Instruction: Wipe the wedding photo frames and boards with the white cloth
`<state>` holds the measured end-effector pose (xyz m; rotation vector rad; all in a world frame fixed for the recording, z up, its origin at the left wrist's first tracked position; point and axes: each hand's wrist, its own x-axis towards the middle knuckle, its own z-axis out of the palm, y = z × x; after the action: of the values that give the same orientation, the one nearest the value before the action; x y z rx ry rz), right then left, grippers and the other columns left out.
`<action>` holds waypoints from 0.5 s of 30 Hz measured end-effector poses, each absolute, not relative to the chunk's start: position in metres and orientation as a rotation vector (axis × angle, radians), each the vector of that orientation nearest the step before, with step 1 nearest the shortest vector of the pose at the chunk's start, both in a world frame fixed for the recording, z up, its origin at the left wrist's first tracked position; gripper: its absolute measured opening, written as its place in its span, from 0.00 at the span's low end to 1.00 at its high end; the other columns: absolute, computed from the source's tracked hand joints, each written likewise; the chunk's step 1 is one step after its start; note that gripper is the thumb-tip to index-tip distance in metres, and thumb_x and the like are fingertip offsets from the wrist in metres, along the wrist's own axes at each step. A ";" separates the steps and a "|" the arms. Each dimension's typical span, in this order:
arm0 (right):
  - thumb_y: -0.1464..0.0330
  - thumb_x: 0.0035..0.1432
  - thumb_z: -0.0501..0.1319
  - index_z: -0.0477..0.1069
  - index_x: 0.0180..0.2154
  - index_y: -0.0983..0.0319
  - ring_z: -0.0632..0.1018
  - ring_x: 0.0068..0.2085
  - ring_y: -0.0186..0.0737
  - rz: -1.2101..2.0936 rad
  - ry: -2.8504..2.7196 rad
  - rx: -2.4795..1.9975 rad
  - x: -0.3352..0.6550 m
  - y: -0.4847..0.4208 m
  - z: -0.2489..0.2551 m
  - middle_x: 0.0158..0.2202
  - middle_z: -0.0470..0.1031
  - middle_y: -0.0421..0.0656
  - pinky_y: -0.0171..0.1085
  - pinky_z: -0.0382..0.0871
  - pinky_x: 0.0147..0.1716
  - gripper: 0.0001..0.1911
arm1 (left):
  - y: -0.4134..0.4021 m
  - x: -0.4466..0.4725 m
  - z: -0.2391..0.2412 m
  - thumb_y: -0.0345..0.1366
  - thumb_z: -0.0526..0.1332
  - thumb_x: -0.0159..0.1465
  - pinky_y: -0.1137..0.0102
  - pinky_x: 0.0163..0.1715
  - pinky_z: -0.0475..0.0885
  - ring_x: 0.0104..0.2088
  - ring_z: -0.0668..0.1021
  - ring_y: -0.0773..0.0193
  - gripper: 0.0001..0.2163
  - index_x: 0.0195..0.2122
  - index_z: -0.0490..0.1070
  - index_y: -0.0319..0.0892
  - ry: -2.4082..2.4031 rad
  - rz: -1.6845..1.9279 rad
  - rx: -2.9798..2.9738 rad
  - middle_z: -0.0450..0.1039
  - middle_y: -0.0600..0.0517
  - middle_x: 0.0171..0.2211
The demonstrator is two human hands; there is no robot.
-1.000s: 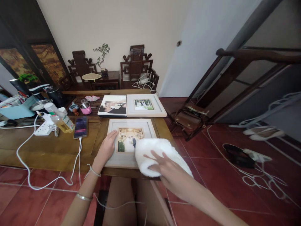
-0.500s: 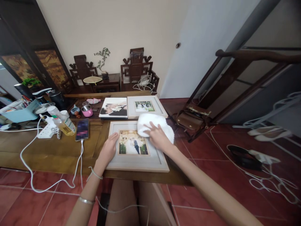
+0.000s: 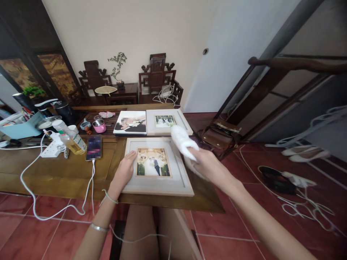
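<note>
A light wooden picture frame [image 3: 157, 194] with a wedding photo inside lies flat near the table's front edge. My left hand [image 3: 126, 168] holds its left side, fingers closed together over the border. Off the frame's upper right side, my right hand [image 3: 207, 162] is closed on a white towel [image 3: 181, 139], bunched up and somewhat blurred by motion. The towel partly covers the frame's right border; whether it touches the frame I cannot tell. Behind lie a second light frame [image 3: 182, 122] and a photo album [image 3: 130, 122] with a couple on its cover.
On the wooden table [image 3: 67, 173] to the left are a charging phone [image 3: 93, 147], a bottle of yellowish liquid [image 3: 72, 142], a power strip [image 3: 51, 148], a pink cup [image 3: 99, 126] and a blue box [image 3: 21, 126]. A chair with a brown bag [image 3: 221, 137] stands at right.
My right hand has lifted the towel off the glass and swung right, past the frame's upper right corner. The left hand stays on the frame's left side.
</note>
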<state>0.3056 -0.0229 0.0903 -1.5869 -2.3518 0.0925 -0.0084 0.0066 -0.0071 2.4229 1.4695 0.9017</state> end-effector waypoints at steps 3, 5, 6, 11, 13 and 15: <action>0.86 0.43 0.49 0.70 0.48 0.64 0.73 0.50 0.51 -0.217 -2.318 -1.630 0.296 0.011 0.078 0.52 0.71 0.52 0.41 0.67 0.45 0.30 | 0.007 -0.008 -0.009 0.18 0.47 0.57 0.58 0.60 0.62 0.59 0.66 0.60 0.26 0.55 0.65 0.40 1.479 0.903 2.422 0.66 0.45 0.57; 0.86 0.44 0.50 0.71 0.48 0.64 0.68 0.55 0.54 -0.265 -2.467 -1.562 0.284 0.024 0.066 0.56 0.67 0.51 0.45 0.65 0.49 0.30 | 0.007 -0.008 -0.012 0.18 0.47 0.57 0.58 0.60 0.62 0.59 0.66 0.60 0.26 0.56 0.64 0.39 1.474 0.911 2.435 0.65 0.44 0.57; 0.86 0.44 0.51 0.72 0.48 0.64 0.65 0.57 0.56 -0.258 -2.551 -1.525 0.278 0.027 0.060 0.57 0.66 0.51 0.48 0.64 0.51 0.29 | 0.006 -0.009 -0.013 0.18 0.47 0.57 0.58 0.60 0.61 0.60 0.66 0.60 0.26 0.56 0.64 0.39 1.473 0.910 2.441 0.65 0.44 0.57; 0.84 0.47 0.52 0.73 0.48 0.63 0.57 0.61 0.62 -0.163 -2.696 -1.501 0.264 0.002 0.044 0.59 0.63 0.49 0.57 0.57 0.54 0.27 | 0.007 -0.011 -0.020 0.18 0.47 0.57 0.57 0.60 0.61 0.60 0.64 0.60 0.27 0.58 0.62 0.39 1.484 0.877 2.452 0.63 0.44 0.59; 0.85 0.45 0.52 0.73 0.48 0.63 0.56 0.62 0.61 -0.078 -2.719 -1.483 0.266 -0.021 0.045 0.60 0.63 0.49 0.58 0.55 0.55 0.29 | 0.007 -0.011 -0.020 0.18 0.47 0.56 0.57 0.60 0.61 0.61 0.64 0.60 0.27 0.58 0.62 0.39 1.480 0.879 2.457 0.63 0.44 0.59; 0.85 0.43 0.52 0.73 0.47 0.62 0.55 0.63 0.61 0.019 -2.734 -1.478 0.269 -0.046 0.048 0.60 0.62 0.48 0.59 0.53 0.57 0.30 | 0.007 -0.010 -0.019 0.18 0.47 0.56 0.57 0.60 0.61 0.61 0.64 0.60 0.28 0.58 0.62 0.39 1.480 0.879 2.459 0.64 0.44 0.58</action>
<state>0.2695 -0.0463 0.0484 -1.4776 -2.7336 0.0189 -0.0103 0.0065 -0.0188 2.4589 1.4801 0.8792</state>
